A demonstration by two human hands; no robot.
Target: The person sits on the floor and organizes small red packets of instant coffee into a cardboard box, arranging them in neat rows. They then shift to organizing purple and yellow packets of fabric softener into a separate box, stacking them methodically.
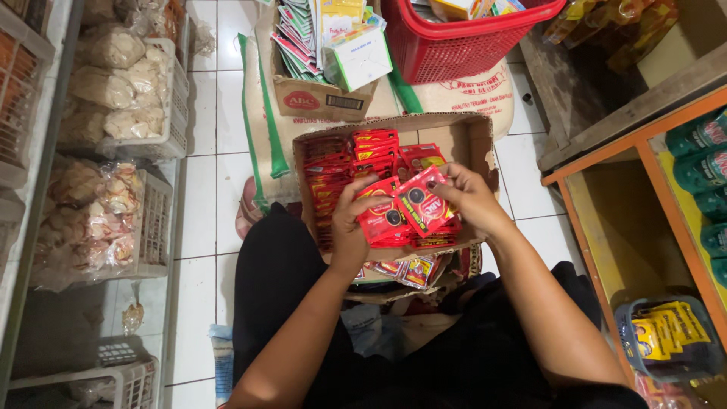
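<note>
A brown cardboard box point(469, 140) rests on my lap, filled with rows of small red sachets point(356, 155). My left hand point(350, 227) grips a stack of red sachets point(383, 220) over the box's front part. My right hand point(471, 198) pinches a single red sachet with a dark round mark point(424, 203), held tilted against that stack. Both hands meet at the middle of the box.
Another cardboard box point(318, 95) of packets and a red plastic basket point(462, 49) sit ahead on white sacks point(261, 129). White crates of bagged snacks point(125, 83) line the left. An orange-edged shelf point(628, 189) with green bottles point(700, 163) and a tub of yellow packets point(670, 333) stands at right.
</note>
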